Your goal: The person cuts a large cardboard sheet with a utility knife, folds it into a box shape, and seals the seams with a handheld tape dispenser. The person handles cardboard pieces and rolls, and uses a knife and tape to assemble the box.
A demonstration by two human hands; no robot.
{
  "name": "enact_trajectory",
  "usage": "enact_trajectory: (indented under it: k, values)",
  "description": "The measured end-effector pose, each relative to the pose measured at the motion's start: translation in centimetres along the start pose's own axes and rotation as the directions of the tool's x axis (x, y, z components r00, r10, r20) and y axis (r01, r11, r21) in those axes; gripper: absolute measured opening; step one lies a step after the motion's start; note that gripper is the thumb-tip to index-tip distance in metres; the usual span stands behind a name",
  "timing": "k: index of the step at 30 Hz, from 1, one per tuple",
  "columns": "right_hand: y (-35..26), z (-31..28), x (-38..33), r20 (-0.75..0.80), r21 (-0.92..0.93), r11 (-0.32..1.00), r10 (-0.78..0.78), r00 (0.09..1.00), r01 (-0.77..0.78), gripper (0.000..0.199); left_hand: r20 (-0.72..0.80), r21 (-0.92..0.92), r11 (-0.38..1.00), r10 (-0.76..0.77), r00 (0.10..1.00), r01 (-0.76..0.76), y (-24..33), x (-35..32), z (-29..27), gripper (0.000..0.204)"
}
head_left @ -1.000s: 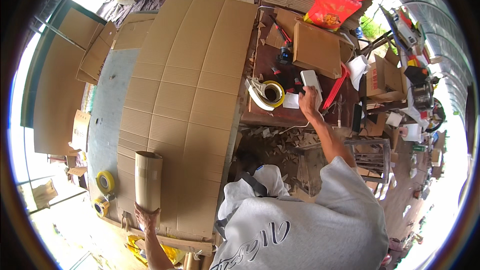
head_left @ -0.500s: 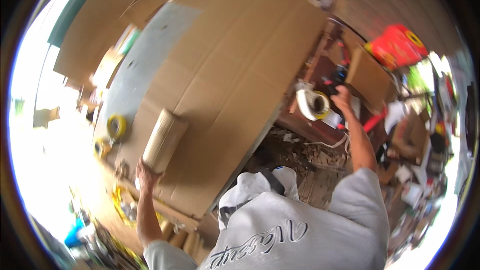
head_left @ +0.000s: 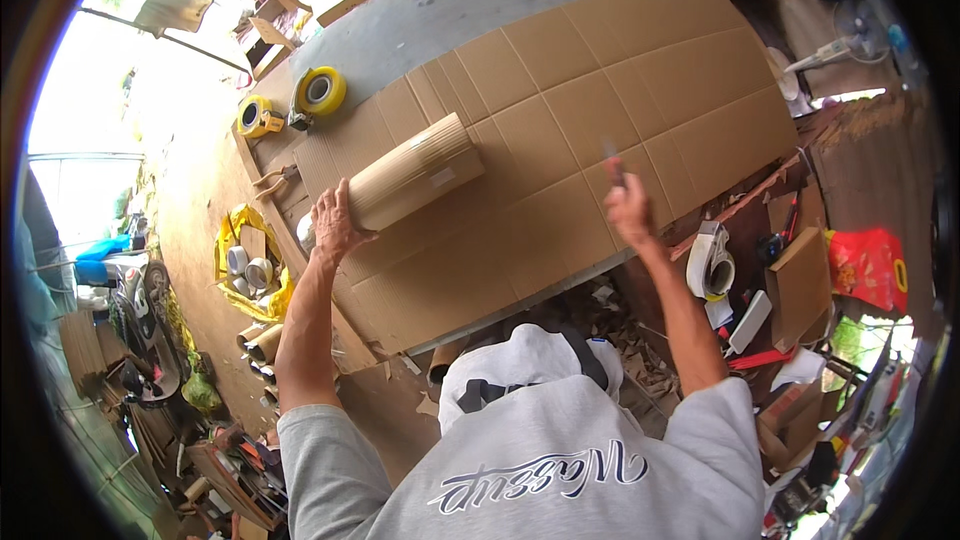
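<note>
A thick roll of corrugated cardboard [head_left: 415, 175] lies on a large creased cardboard sheet [head_left: 560, 180]. At its near left end my left hand [head_left: 337, 222] grips it, fingers and thumb spread across the end. My right hand [head_left: 630, 212] is raised over the right part of the sheet, closed around a small knife-like tool [head_left: 614, 172] with a dark reddish handle. Motion blurs the tool's tip, so its exact kind is unclear. Beyond the roll are a yellow tape roll in a dispenser [head_left: 320, 90] and a second tape roll [head_left: 258, 117].
Pliers [head_left: 277, 180] rest at the table's left edge, above a yellow bag [head_left: 250, 265] of tape rolls. To the right are a white tape dispenser [head_left: 712, 265], an upright cardboard piece [head_left: 800, 275] and a red bag [head_left: 868, 262]. Scraps litter the floor below.
My view has turned. My right hand has come from the side surface by the white tape dispenser to above the sheet, now with the small tool. My left hand stays at the roll's end.
</note>
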State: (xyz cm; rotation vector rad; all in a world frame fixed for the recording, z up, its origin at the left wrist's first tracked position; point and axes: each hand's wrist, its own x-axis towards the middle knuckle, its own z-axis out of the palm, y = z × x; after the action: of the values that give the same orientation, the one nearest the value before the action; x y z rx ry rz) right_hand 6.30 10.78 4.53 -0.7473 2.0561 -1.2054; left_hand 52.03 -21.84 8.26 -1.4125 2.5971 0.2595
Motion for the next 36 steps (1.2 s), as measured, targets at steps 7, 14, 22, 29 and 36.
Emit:
enact_trajectory:
  k: [7, 14, 22, 29, 36]
  values:
    - [-1.4, 14.9, 5.7, 0.103, -0.271, 0.905, -0.312, 0.944, 0.329, 0.052, -0.023, 0.008, 1.0, -0.013, 1.0, 0.013, 0.6, -0.1, -0.2, 0.133]
    - [-1.9, 18.7, 7.7, 0.225, -0.437, 0.864, -0.163, 0.961, 0.249, 0.054, -0.028, 0.0, 1.0, -0.027, 0.999, 0.027, 0.2, -0.1, -0.1, 0.132]
    - [-1.8, 19.4, 8.0, 0.24, -0.488, 0.838, -0.142, 0.96, 0.246, 0.056, -0.023, 0.004, 1.0, -0.028, 0.999, 0.029, 0.3, 0.2, 0.1, 0.132]
    - [-3.8, 20.4, 8.2, 0.338, -0.647, 0.722, -0.017, 0.941, 0.245, 0.069, -0.015, -0.034, 0.999, -0.024, 1.0, 0.024, -0.4, 0.2, 0.6, 0.137]
    - [3.3, 22.3, 8.0, 0.269, -0.668, 0.603, -0.35, 0.897, 0.436, 0.05, -0.398, 0.056, 0.975, 0.218, 0.891, -0.214, 2.8, -2.0, 2.4, 0.123]
